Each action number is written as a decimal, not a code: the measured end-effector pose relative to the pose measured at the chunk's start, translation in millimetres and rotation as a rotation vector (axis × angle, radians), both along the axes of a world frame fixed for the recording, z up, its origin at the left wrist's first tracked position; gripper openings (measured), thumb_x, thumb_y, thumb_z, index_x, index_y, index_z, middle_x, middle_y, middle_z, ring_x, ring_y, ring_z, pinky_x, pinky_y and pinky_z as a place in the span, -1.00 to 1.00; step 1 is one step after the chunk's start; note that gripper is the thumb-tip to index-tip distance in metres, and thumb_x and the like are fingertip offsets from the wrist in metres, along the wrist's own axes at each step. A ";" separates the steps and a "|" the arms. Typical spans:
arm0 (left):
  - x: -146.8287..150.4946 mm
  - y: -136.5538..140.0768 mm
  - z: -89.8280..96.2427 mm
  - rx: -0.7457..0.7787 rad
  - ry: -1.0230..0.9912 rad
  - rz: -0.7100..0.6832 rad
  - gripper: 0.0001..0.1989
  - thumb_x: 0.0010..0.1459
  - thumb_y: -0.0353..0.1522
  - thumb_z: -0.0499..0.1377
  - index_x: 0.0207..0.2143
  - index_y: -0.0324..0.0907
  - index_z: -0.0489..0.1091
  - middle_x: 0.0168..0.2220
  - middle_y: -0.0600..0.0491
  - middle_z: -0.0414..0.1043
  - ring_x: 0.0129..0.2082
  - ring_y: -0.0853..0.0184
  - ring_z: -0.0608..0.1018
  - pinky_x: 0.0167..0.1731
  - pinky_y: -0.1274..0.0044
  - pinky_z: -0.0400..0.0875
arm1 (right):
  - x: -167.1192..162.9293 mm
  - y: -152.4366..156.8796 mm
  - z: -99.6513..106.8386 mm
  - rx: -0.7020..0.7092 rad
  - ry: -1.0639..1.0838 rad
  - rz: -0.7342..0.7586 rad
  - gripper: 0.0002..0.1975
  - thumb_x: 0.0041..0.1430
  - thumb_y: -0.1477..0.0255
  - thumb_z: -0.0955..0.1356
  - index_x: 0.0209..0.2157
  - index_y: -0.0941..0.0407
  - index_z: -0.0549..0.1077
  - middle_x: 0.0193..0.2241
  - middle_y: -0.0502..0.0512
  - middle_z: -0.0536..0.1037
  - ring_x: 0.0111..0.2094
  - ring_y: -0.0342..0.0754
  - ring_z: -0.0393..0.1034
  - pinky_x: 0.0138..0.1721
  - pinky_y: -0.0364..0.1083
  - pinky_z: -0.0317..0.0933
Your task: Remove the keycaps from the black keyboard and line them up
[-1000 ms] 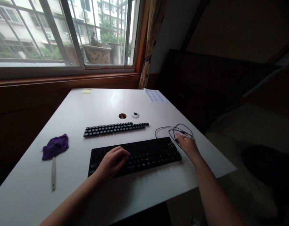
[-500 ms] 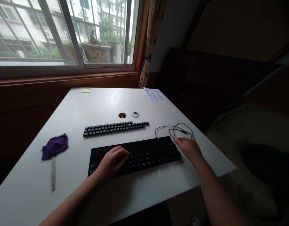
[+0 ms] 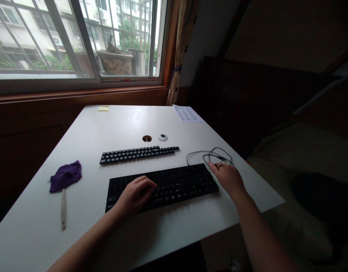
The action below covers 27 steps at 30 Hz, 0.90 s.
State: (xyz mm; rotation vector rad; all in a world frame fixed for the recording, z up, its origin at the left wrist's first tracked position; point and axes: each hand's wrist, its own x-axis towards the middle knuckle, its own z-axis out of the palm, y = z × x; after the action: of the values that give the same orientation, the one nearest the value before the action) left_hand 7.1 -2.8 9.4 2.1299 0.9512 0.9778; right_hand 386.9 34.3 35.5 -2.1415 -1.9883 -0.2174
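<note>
A black keyboard (image 3: 179, 183) lies slightly slanted on the white table, its upper rows looking bare of keycaps. My left hand (image 3: 137, 192) rests over its left-middle part, fingers curled together; whatever they may hold is hidden. Beside the keyboard's right end is my right hand (image 3: 225, 174), thumb and fingers pinched. Something thin and wire-like shows by those fingertips, too small to name. Behind the keyboard, black keycaps (image 3: 134, 154) stand lined up in rows. The keyboard's thin black cable (image 3: 195, 152) loops just behind my right hand.
On the left lie a purple cloth (image 3: 66, 176) and a pale-handled tool (image 3: 63, 209) partly under it. A round hole (image 3: 147, 138) and its white ring cover (image 3: 162, 137) are mid-table. Printed paper (image 3: 187, 114) and a yellow note (image 3: 103, 108) lie at the far edge.
The right hand has shifted very slightly beside the keyboard's right end. The left hand, keyboard and keycap rows look the same.
</note>
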 end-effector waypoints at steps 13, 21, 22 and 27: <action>-0.2 -0.6 -1.3 -0.011 -0.010 0.010 -0.86 0.29 -0.41 0.08 -0.18 -0.16 0.43 -0.25 0.00 0.46 -0.27 0.35 0.52 -0.26 0.52 0.43 | -32.0 -9.8 19.3 0.083 0.345 0.090 -0.42 0.29 0.05 0.18 -0.67 0.09 0.38 -0.67 0.08 0.45 -0.55 -0.04 0.37 -0.45 -0.10 0.07; -1.9 -1.9 0.7 -0.047 -0.034 0.054 -0.83 0.30 -0.35 0.10 -0.08 -0.15 0.39 -0.19 -0.02 0.47 -0.22 0.32 0.53 -0.19 0.46 0.45 | -118.6 -22.3 25.1 0.050 0.651 0.432 -0.45 0.33 0.12 0.22 -0.69 0.10 0.19 -0.71 -0.07 0.26 -0.62 -0.16 0.19 -0.46 -0.13 0.04; -2.2 -2.2 1.9 -0.055 -0.045 0.054 -0.81 0.29 -0.34 0.11 -0.06 -0.14 0.38 -0.19 -0.02 0.47 -0.22 0.32 0.53 -0.18 0.45 0.45 | -127.2 -23.4 25.0 0.042 0.683 0.465 -0.46 0.33 0.14 0.22 -0.69 0.10 0.19 -0.71 -0.07 0.24 -0.62 -0.16 0.18 -0.47 -0.13 0.03; -4.9 -3.8 4.5 -0.138 -0.107 0.059 -0.73 0.28 -0.30 0.14 0.01 -0.14 0.35 -0.14 -0.04 0.50 -0.19 0.29 0.56 -0.16 0.42 0.49 | -155.9 -26.2 21.5 0.002 0.798 0.586 -0.48 0.34 0.16 0.24 -0.67 0.11 0.21 -0.69 -0.08 0.24 -0.60 -0.18 0.16 -0.48 -0.14 0.02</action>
State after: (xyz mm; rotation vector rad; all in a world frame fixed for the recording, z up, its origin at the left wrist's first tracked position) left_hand 2.2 -6.6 13.8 1.9261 1.0039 1.0148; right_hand 231.0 8.0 57.0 -1.2256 -1.9417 0.6210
